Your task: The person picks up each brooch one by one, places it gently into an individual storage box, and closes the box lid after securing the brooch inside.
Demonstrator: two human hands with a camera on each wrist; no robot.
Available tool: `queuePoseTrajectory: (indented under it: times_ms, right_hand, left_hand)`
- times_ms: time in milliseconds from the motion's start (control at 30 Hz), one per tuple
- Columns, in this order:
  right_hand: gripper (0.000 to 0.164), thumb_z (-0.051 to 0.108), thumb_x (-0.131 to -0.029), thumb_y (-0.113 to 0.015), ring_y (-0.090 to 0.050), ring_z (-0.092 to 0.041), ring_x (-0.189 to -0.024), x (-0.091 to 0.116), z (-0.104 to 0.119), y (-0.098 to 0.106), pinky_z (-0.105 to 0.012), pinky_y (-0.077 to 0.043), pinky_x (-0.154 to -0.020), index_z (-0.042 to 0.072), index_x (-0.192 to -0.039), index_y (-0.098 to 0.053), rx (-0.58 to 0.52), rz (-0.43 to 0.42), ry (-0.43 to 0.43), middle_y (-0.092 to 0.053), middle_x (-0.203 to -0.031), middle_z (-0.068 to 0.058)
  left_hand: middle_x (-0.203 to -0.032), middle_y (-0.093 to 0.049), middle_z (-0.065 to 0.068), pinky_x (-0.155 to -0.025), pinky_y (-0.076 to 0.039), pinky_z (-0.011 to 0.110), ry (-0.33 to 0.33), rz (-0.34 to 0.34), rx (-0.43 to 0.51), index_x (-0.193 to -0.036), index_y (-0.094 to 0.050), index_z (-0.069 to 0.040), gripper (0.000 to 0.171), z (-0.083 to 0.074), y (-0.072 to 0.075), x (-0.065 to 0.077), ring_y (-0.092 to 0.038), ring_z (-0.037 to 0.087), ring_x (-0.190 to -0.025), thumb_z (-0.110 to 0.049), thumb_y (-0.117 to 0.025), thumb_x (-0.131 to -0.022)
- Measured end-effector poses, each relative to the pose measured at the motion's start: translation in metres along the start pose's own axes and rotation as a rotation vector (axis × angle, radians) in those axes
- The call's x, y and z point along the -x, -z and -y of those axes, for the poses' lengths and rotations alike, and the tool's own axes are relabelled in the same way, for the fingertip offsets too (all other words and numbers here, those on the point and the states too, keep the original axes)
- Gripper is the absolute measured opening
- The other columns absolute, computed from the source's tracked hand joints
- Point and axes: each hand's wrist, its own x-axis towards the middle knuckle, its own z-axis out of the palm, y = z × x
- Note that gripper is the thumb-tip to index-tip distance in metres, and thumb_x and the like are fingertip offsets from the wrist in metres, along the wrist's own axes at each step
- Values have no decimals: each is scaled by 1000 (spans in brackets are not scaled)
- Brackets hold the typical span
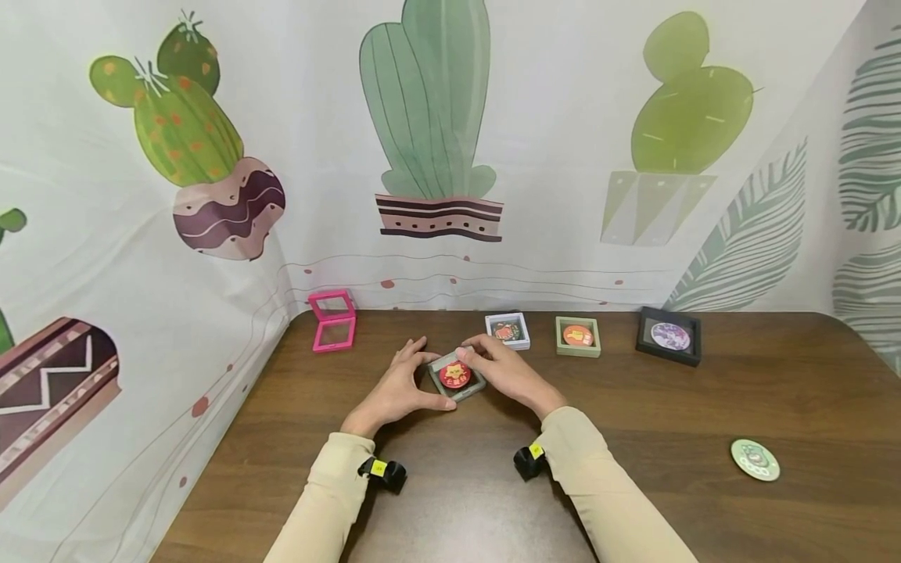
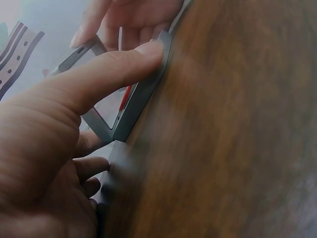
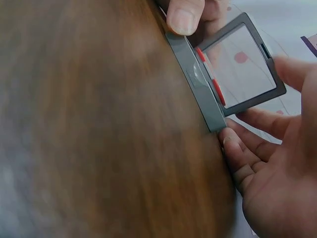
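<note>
A grey square display case (image 1: 470, 392) sits at the table's far middle, held between both hands. Its clear-windowed lid (image 3: 252, 102) is tilted up from the base (image 3: 200, 91). Inside lies a round red badge (image 1: 455, 374) with a yellow star-like figure, seen edge-on in the right wrist view. My left hand (image 1: 396, 391) grips the base, thumb along the near side and fingers around the far left. On the opposite side, my right hand (image 1: 508, 369) holds the raised lid's edge with its thumb, its other fingers behind the lid and by the base corner.
An open pink case (image 1: 334, 335) stands at the back left. Along the back edge are a white case (image 1: 518, 342), a light green case (image 1: 579, 349) and a black case (image 1: 690, 353), each with a round badge inside. A loose green badge (image 1: 755, 460) lies at right.
</note>
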Motion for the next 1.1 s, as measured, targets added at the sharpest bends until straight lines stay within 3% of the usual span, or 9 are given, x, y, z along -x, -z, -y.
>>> queuePoseTrajectory:
  times_ms: [333, 700, 933, 1100]
  right_hand:
    - [64, 38, -102, -70, -60, -21, -103, -1, -5, 9, -34, -51, -84, 0, -150, -54, 3, 118, 46, -65, -118, -9]
    - [67, 36, -100, -75, -59, -22, -107, 2, -5, 12, -36, -53, -87, 2, -152, -52, -14, 166, 39, -62, -132, -9]
    - [67, 28, -99, -79, -58, -23, -102, 2, -5, 15, -35, -52, -83, -3, -151, -51, -17, 178, 70, -62, -124, -12]
    - [65, 25, -97, -81, -58, -22, -100, 1, -6, 16, -34, -52, -82, -3, -149, -53, 4, 178, 88, -62, -122, -12]
  left_hand:
    - [-172, -26, 20, -126, -16, 64, -9, 7, 6, -140, -64, -2, 86, 0, 1, 1, -8, 40, -161, -38, -99, -70]
    - [-174, -22, 18, -126, -9, 66, 2, 38, 32, -139, -64, -6, 81, 2, 1, 2, -4, 40, -161, -43, -95, -74]
    - [-174, -23, 17, -124, -9, 71, 6, 23, 48, -139, -66, -7, 74, 5, 1, 2, -4, 42, -161, -56, -81, -85]
    - [-173, -23, 17, -125, -10, 69, 13, 16, 62, -137, -67, -5, 70, 3, 2, 2, -5, 41, -161, -50, -83, -85]
